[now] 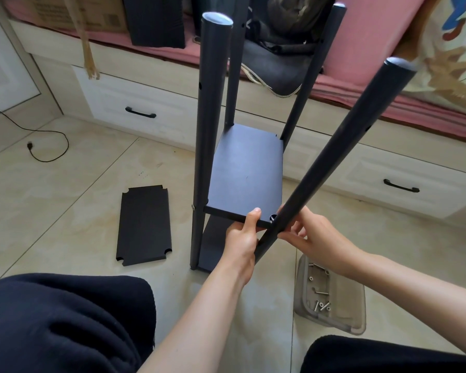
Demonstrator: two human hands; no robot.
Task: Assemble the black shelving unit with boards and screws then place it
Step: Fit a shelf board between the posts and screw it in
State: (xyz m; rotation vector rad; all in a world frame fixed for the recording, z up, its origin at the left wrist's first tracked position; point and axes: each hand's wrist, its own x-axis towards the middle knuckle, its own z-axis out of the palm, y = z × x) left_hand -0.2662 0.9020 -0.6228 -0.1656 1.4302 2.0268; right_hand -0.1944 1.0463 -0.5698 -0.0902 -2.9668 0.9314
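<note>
Our left hand (241, 232) grips the front edge of the shelf board (246, 170); our right hand (316, 238) pinches the leaning pole (334, 154) beside it. The half-built shelf stands on the floor (65, 184).

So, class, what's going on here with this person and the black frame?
A person sits on the tiled floor assembling a black shelving unit. The left hand holds the front edge of the middle shelf board, thumb on top, while the right hand holds the loose, tilted front right pole at that corner. A spare board lies on the floor, and a clear tray holds screws.
</note>
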